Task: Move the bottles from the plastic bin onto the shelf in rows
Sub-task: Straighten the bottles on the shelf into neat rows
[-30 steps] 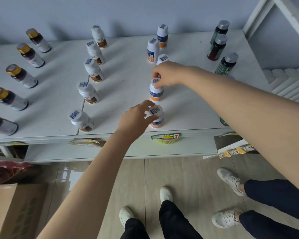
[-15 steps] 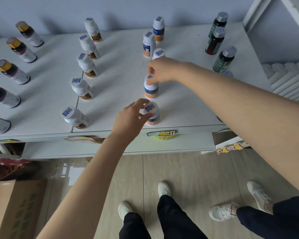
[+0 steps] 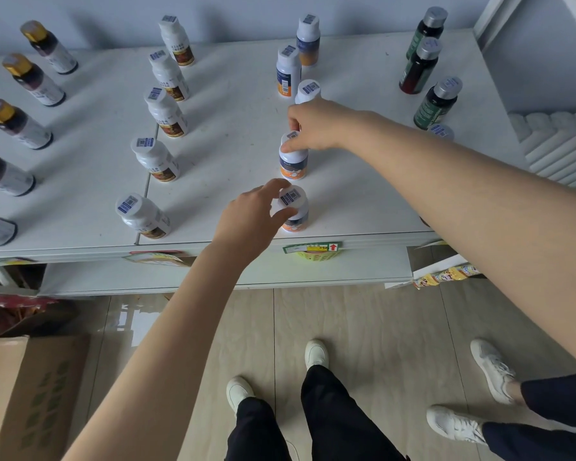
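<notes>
On the white shelf (image 3: 233, 94) stand rows of bottles. My left hand (image 3: 250, 217) pinches the cap of the front white bottle with an orange label (image 3: 295, 211), upright near the shelf's front edge. My right hand (image 3: 310, 128) grips the cap of the white bottle behind it (image 3: 292, 163), also upright. Three more bottles of that row (image 3: 288, 73) stand further back. The plastic bin is out of view.
A row of white brown-labelled bottles (image 3: 162, 111) stands to the left, gold-capped dark bottles (image 3: 17, 123) at far left, silver-capped dark bottles (image 3: 438, 101) at right. A cardboard box (image 3: 24, 394) sits on the floor; another person's shoes (image 3: 492, 371) are at lower right.
The hands stay on the same two bottle caps. The view has shifted slightly, and the other person's feet have moved.
</notes>
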